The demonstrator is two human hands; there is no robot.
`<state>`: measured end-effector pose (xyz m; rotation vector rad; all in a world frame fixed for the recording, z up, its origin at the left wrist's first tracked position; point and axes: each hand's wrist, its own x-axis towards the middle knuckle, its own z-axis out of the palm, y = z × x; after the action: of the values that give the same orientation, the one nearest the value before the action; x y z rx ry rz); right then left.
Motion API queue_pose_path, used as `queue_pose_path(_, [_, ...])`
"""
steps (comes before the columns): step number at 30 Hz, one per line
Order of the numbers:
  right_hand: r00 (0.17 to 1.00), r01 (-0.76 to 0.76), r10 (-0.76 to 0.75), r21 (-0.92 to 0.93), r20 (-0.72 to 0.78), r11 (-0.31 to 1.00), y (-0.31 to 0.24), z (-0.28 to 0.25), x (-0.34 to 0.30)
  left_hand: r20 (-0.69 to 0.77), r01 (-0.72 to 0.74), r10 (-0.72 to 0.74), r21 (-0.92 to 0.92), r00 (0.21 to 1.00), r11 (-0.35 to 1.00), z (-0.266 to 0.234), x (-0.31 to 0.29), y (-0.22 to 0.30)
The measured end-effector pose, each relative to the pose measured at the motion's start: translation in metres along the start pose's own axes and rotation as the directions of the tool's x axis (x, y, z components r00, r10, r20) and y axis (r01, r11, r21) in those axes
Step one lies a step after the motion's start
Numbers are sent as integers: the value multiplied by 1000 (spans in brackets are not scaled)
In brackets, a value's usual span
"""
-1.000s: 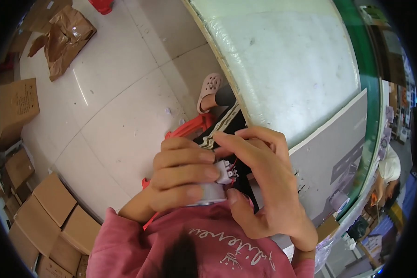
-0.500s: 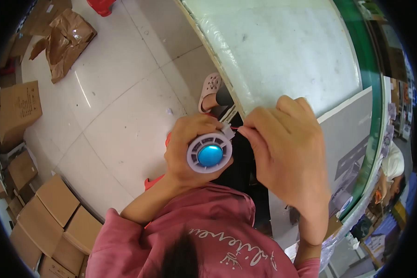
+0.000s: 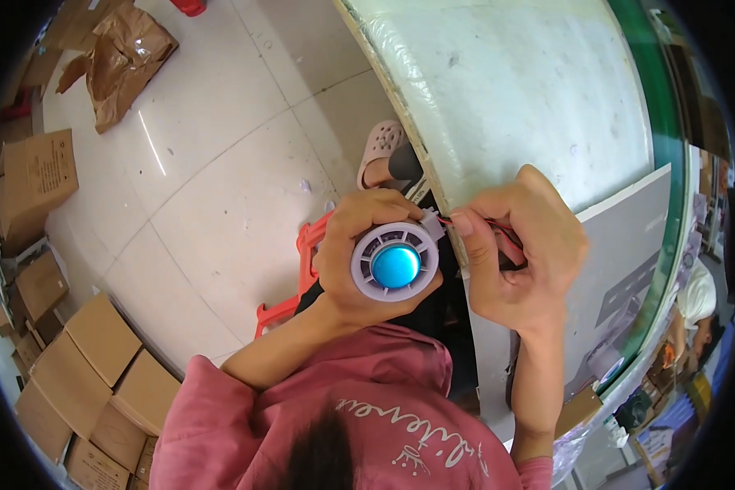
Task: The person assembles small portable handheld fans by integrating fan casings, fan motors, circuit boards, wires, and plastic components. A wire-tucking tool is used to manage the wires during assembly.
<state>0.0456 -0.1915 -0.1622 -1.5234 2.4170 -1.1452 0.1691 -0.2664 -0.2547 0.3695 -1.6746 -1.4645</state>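
Left hand (image 3: 335,255): I'm wrapping its fingers round the blue-hubbed lilac fan housing (image 3: 394,263), mid-frame, presumably bracing it face-up. Right hand (image 3: 539,249): fingers pinching the red leads (image 3: 510,245) beside it, likely controlling thin wire. Film-covered worktop (image 3: 539,90) filling upper right; cartons (image 3: 100,339) crowding tiled floor (image 3: 204,204) lower left.

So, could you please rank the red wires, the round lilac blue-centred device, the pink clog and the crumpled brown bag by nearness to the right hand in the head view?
1. Red wires, in right hand.
2. Lilac device, in left hand.
3. Pink clog, upper centre.
4. Brown bag, far upper left.
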Motion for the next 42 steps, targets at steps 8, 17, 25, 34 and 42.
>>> queue_pose_path(8, [995,-76,72,54,72,996,3,-5,-1,116,57,-82,203,990,977,-8,15,17])
queue_pose_path(17, [996,-72,70,50,51,996,0,0,0,-1,25,-25,90,1000,996,0,-3,2])
queue_pose_path(25, [988,-149,146,76,46,986,0,1,0,8,-22,22,16,1000,1000,3,-4,-11])
queue_pose_path(34, [983,-178,169,151,67,972,0,-1,2,31,257,-260,86,965,963,5,26,1])
queue_pose_path(42, [970,-241,225,212,95,947,-7,-2,-1,46,200,-199,-1,979,980,-4,12,-12])
